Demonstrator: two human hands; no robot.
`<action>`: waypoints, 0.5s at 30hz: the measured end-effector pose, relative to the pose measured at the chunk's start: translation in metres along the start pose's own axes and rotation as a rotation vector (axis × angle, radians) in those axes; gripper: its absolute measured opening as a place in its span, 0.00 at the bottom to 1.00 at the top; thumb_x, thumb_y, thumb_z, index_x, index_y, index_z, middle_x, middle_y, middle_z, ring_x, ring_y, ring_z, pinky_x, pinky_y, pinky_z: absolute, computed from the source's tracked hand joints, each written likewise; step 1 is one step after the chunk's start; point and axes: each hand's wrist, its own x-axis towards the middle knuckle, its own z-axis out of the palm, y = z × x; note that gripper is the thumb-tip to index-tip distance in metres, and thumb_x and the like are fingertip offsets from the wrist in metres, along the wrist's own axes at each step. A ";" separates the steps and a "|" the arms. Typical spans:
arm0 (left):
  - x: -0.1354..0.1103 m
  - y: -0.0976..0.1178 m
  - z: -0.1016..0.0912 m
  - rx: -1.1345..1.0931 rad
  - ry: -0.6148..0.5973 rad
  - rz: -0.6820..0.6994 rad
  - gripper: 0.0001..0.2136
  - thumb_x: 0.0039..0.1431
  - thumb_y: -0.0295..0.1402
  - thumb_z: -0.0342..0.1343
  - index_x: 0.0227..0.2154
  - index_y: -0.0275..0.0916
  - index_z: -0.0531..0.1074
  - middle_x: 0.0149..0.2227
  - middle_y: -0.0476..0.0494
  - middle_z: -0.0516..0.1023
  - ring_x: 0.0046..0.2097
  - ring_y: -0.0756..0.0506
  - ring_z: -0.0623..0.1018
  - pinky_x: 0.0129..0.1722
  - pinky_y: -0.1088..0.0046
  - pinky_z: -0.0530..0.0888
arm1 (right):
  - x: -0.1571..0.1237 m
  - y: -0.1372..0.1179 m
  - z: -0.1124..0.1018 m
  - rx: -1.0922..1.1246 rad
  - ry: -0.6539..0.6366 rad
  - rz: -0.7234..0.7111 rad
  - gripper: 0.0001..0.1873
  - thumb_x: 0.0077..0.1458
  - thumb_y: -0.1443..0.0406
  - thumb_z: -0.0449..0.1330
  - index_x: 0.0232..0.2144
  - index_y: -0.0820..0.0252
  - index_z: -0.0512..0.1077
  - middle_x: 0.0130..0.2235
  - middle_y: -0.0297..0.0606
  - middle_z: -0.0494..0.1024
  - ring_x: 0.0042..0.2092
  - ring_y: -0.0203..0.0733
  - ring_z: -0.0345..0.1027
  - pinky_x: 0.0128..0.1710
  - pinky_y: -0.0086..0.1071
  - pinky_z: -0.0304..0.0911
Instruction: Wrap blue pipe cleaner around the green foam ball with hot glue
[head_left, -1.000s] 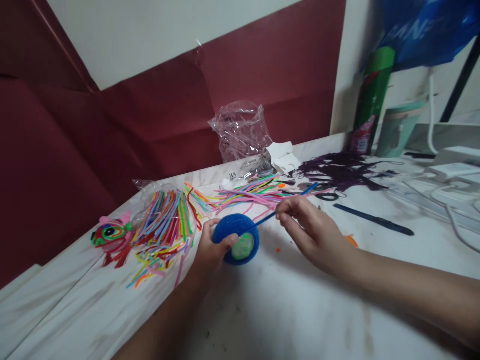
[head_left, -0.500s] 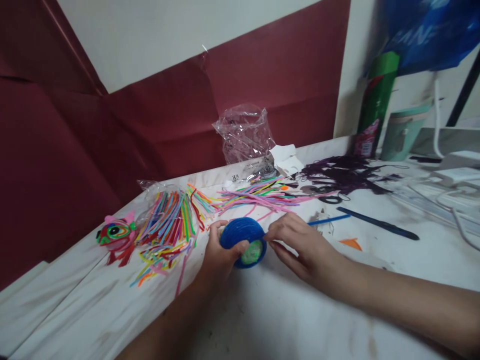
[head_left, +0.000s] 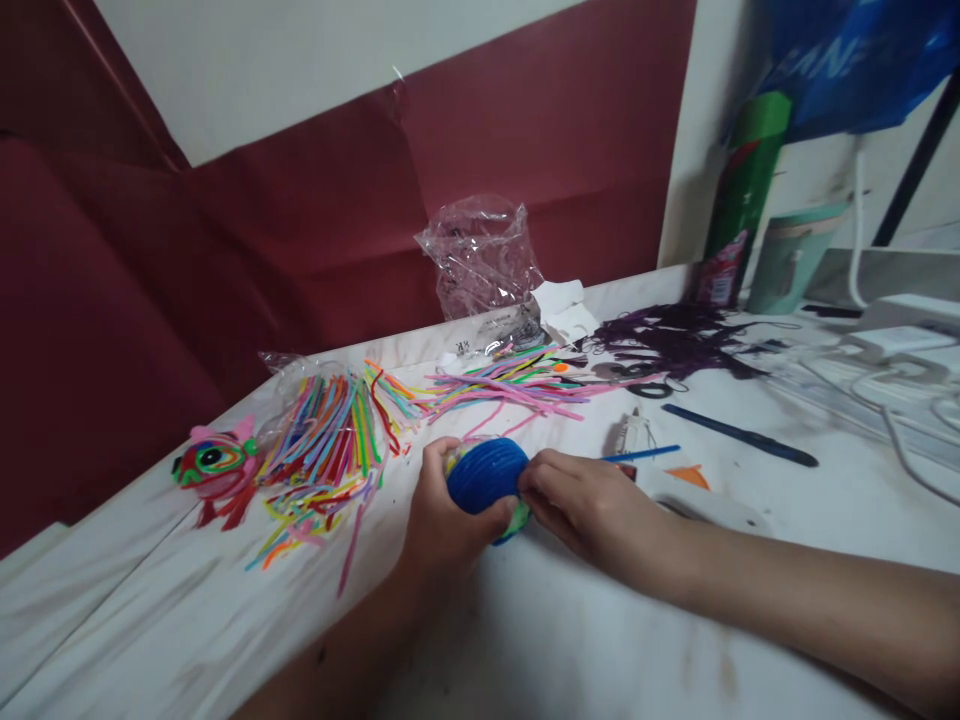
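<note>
My left hand (head_left: 448, 515) is closed round a ball (head_left: 487, 475) covered in rows of blue pipe cleaner, with its thumb across the front. A patch of green and other colours shows at the ball's lower right, partly behind the thumb. Against the ball's right side, my right hand (head_left: 581, 500) pinches a blue pipe cleaner (head_left: 652, 453), whose free length sticks out behind the hand to the right. The pinched part is hidden by the fingers. Beyond my right wrist lies what looks like a white glue gun (head_left: 637, 435) with an orange part (head_left: 690, 476), partly covered by my forearm.
Bundles of coloured pipe cleaners (head_left: 330, 425) spread behind the hands. At the left stands a colourful pipe-cleaner animal figure (head_left: 217, 465). Scissors (head_left: 651, 388), dark purple strands (head_left: 675, 340), a dark blue stick-like tool (head_left: 739, 435), a green cup (head_left: 795, 260) and cables lie rightward.
The ball has turned in my left hand, so more blue and less of the green patch faces me. My right fingers have come in against its side. The view has shifted slightly.
</note>
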 end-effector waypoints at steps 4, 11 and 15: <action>0.000 -0.001 -0.001 0.032 -0.029 0.009 0.33 0.33 0.38 0.70 0.47 0.42 0.66 0.43 0.43 0.73 0.45 0.39 0.74 0.45 0.63 0.69 | 0.000 0.000 0.001 -0.037 0.002 -0.024 0.15 0.67 0.69 0.48 0.29 0.59 0.68 0.26 0.37 0.72 0.25 0.39 0.66 0.24 0.30 0.60; -0.001 0.000 -0.001 -0.018 -0.006 0.011 0.31 0.35 0.37 0.69 0.46 0.42 0.66 0.43 0.44 0.73 0.42 0.40 0.74 0.43 0.64 0.70 | 0.002 0.002 0.002 -0.036 0.048 0.038 0.12 0.65 0.69 0.47 0.30 0.58 0.65 0.25 0.35 0.71 0.24 0.38 0.66 0.23 0.29 0.61; 0.001 -0.002 -0.002 -0.045 -0.009 -0.034 0.33 0.33 0.38 0.70 0.46 0.42 0.66 0.42 0.44 0.74 0.42 0.40 0.74 0.42 0.64 0.70 | 0.001 0.002 0.000 -0.021 0.036 0.034 0.13 0.66 0.69 0.47 0.30 0.57 0.65 0.26 0.36 0.72 0.25 0.37 0.67 0.23 0.28 0.63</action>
